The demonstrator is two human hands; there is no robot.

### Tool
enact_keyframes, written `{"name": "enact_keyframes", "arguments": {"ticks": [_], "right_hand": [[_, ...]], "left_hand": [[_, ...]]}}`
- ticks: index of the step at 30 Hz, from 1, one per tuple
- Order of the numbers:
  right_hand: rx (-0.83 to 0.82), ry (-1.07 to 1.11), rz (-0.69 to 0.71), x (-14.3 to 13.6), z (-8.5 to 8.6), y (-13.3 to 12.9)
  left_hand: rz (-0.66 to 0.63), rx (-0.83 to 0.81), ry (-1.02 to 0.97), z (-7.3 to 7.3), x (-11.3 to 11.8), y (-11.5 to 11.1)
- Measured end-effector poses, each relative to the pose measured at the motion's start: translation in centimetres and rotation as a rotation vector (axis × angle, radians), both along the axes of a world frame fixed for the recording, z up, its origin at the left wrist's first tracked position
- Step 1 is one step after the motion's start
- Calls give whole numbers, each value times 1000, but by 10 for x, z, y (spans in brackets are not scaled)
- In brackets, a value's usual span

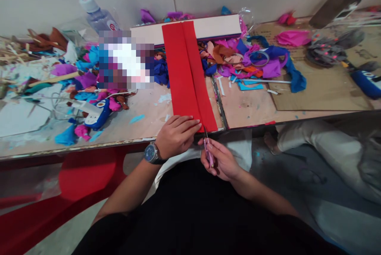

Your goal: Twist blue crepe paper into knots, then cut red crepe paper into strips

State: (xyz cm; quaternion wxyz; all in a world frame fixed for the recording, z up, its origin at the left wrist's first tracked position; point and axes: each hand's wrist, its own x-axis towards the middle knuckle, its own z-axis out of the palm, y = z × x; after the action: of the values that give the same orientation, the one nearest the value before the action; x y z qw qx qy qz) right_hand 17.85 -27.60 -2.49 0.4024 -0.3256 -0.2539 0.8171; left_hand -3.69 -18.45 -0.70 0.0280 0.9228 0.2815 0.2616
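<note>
A long red sheet (182, 76) with a lengthwise fold lies across the table and over a white box (217, 27). My left hand (177, 135), with a watch on its wrist, lies flat on the sheet's near end, fingers pointing right. My right hand (218, 158) is closed around a pink-handled cutting tool (209, 155) just past the table's front edge. The tool's dark tip meets the near edge of the red sheet, close to my left fingertips. Whether the tip is over or under the sheet cannot be made out.
Colourful paper scraps (264, 62) lie on both sides. A bottle (99, 15) stands at the back left; a blue-and-white device (98, 114) lies nearer. Cardboard (321, 92) covers the right. A red chair (89, 171) is below left; a person's leg (324, 144) shows at right.
</note>
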Motion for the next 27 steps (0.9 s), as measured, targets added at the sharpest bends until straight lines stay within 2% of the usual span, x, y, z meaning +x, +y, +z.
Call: {"name": "enact_keyframes", "arguments": {"ticks": [6, 13, 27], "right_hand": [[-15, -2, -8, 0, -1, 1], [-16, -1, 3, 0, -1, 1], [-22, -11, -7, -3, 2, 2]], "left_hand": [[10, 33, 23, 0, 1, 0], [-31, 181, -35, 2, 3, 1], [-40, 196, -61, 2, 4, 1]]}}
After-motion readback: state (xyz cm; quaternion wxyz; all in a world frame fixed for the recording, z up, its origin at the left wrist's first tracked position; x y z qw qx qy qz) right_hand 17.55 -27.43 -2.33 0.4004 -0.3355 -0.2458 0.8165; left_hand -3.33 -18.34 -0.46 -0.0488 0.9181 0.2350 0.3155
